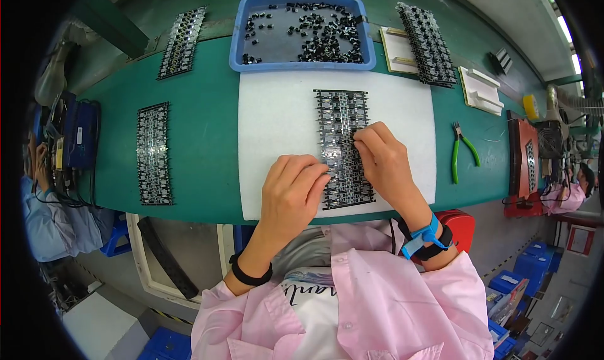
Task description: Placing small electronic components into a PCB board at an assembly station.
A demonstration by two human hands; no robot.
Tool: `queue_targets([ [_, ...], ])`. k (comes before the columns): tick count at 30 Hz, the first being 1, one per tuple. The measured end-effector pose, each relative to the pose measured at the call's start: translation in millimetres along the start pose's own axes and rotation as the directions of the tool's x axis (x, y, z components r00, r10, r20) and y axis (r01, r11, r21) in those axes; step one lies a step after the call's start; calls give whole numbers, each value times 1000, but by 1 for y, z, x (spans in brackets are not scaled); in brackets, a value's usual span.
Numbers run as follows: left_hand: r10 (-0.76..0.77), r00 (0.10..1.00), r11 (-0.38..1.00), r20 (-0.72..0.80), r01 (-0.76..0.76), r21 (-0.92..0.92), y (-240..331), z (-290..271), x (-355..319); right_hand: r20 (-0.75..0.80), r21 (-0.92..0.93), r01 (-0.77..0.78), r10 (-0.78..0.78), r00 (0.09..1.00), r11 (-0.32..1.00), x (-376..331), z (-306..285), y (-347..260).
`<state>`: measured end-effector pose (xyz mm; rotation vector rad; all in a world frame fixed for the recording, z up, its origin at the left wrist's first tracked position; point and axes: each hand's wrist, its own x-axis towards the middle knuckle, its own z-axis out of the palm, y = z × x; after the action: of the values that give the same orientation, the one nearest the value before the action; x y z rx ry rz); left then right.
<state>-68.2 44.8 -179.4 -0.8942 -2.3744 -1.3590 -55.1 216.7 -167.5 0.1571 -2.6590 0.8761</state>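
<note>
A long black circuit board panel [343,147] with rows of small parts lies on a white foam mat [277,121] in front of me. At the panel's left edge is my left hand [291,187], its fingers curled and closed. My right hand [385,162] bends over the right side of the panel, thumb and fingertips pinched together there. Whatever either pinch holds is too small or too hidden to name. Beyond the mat stands a blue tray [302,65] with many small black components [333,42] scattered inside.
More circuit board panels lie left [154,153], far left [182,42] and stacked far right [428,44]. Green-handled cutters [464,152] rest right of the mat, near a white slotted fixture [482,90] and yellow tape [531,107]. Other people work at both sides.
</note>
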Motion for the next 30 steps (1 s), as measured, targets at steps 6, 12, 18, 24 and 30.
queue_targets([
  [6, -14, 1000, 1000, 6, 14, -17, 6, -3, 2, -34, 106, -34, 37, 999, 994, -1, -7, -4],
  [12, -138, 984, 969, 115, 110, 223, 27, -85, 2, 110, 78, -20, 11, 994, 997, 5, -61, 14],
  [18, -58, 881, 864, 469, -191, 466, 24, -105, 85, 424, -127, 164, -96, 901, 978, 108, -70, 27],
  [24, -204, 850, 830, 486, -114, 547, -41, -37, 178, 376, -336, 144, -7, 926, 931, 178, -21, 38],
  [30, -351, 771, 842, 532, 10, 540, -60, 1, 200, 505, -386, 87, 131, 853, 919, 184, -10, 33],
])
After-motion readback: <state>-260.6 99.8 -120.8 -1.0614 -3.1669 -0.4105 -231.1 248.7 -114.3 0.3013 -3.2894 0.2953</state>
